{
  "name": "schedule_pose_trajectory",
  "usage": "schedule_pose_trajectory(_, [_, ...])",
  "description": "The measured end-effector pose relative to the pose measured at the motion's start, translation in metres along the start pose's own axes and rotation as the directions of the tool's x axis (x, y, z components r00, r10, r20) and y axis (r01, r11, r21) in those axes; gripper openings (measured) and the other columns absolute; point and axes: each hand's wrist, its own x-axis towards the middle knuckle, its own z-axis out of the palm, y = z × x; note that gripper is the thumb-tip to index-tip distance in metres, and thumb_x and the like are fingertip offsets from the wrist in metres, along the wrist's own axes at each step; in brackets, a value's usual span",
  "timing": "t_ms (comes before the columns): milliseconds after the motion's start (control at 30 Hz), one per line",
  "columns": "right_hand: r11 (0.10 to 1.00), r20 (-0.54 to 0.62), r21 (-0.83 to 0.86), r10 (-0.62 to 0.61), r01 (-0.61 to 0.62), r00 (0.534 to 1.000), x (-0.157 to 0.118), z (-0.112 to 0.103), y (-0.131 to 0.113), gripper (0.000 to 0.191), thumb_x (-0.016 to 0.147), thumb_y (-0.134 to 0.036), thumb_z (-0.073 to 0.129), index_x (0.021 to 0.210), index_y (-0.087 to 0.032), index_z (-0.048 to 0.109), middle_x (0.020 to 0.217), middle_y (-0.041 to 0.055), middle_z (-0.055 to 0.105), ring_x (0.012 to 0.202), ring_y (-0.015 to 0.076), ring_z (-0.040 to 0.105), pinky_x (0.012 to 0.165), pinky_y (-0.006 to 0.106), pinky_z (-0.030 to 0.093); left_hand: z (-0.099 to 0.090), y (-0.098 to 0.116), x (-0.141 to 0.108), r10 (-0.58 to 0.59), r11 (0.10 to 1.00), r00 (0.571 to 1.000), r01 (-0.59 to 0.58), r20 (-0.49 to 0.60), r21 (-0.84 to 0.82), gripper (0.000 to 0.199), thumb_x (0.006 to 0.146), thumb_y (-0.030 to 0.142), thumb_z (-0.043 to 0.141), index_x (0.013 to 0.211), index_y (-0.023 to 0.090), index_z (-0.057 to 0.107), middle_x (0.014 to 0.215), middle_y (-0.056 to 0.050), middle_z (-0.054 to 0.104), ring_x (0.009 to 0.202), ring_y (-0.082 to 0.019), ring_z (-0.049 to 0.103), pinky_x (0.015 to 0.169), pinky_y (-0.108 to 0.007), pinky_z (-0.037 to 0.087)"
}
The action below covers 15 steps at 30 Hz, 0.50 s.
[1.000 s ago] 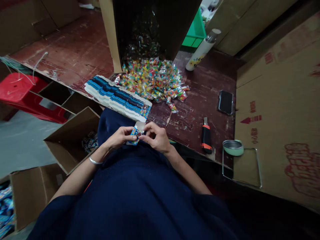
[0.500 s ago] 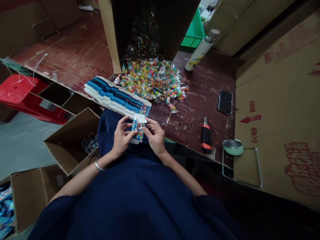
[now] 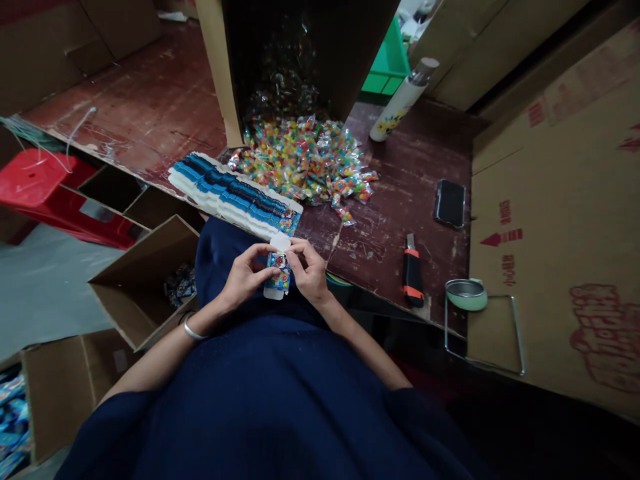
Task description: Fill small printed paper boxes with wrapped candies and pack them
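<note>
A small printed blue carton (image 3: 279,270) is held over my lap, its white flaps showing at the top and bottom ends. My left hand (image 3: 246,272) grips its left side with thumb and fingers. On the right side, my right hand (image 3: 309,272) pinches it near the upper flap. Just beyond, a long fanned row of flat cartons (image 3: 230,197) lies along the table edge. Behind that row is a heap of clear candy packets (image 3: 305,160) filled with colourful pieces, spilling from a tipped cardboard box (image 3: 215,60).
On the table's right are a utility knife (image 3: 413,273), a phone (image 3: 450,203) and a white flask (image 3: 404,100). A green cup (image 3: 466,295) sits by a metal frame at the edge. Left below stand an open carton box (image 3: 120,293) and a red stool (image 3: 35,180).
The small carton has tilted more upright and dropped slightly, showing more of its bottom flap. Both hands have stayed on it, their fingers shifting near the upper flap.
</note>
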Motion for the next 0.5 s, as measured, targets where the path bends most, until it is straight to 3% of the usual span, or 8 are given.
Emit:
schedule_pose_trajectory(100, [0.980,-0.025,0.163,0.117,-0.112,0.993,0.002,0.004,-0.003,0.022,0.095,-0.046,0.068,0.102,-0.026,0.061,0.107,0.0051,0.073,0.095,0.0199,0.071,0.086,0.035,0.059,0.000,0.001,0.001,0.021,0.997,0.999,-0.024,-0.049,-0.069,0.052,0.072,0.037,0.090,0.109,0.020,0.059,0.099,-0.002,0.069,0.082,-0.016,0.072,0.071,-0.027,0.063])
schedule_pose_trajectory(167, [0.969,0.009,0.211,0.126,-0.125,0.992,0.005,0.003,-0.007,0.028,0.091,-0.051,0.073,0.098,-0.026,0.062,0.097,0.0031,0.072,0.091,0.0195,0.070,0.087,0.035,0.058,0.000,0.003,0.001,-0.002,0.994,0.999,-0.004,-0.051,-0.113,0.054,0.071,0.035,0.091,0.110,0.021,0.055,0.096,0.000,0.068,0.075,-0.014,0.072,0.070,-0.027,0.063])
schedule_pose_trajectory(267, [0.955,0.101,0.242,0.150,-0.170,0.984,0.012,-0.001,-0.011,0.035,0.087,-0.057,0.075,0.083,-0.024,0.063,0.089,0.0024,0.070,0.085,0.0190,0.067,0.082,0.034,0.057,-0.002,0.005,0.000,-0.026,0.993,0.999,0.022,-0.035,-0.116,0.056,0.070,0.033,0.092,0.109,0.021,0.054,0.097,0.000,0.068,0.069,-0.013,0.072,0.069,-0.027,0.063])
schedule_pose_trajectory(500, [0.891,0.200,0.206,0.366,-0.404,0.909,0.029,-0.012,-0.013,0.037,0.071,-0.052,0.089,0.078,-0.020,0.072,0.076,0.0007,0.073,0.071,0.0161,0.064,0.070,0.030,0.053,-0.002,0.007,-0.003,0.004,0.999,1.000,-0.005,-0.022,-0.042,0.054,0.069,0.030,0.091,0.107,0.020,0.055,0.098,-0.001,0.070,0.078,-0.017,0.076,0.073,-0.030,0.065])
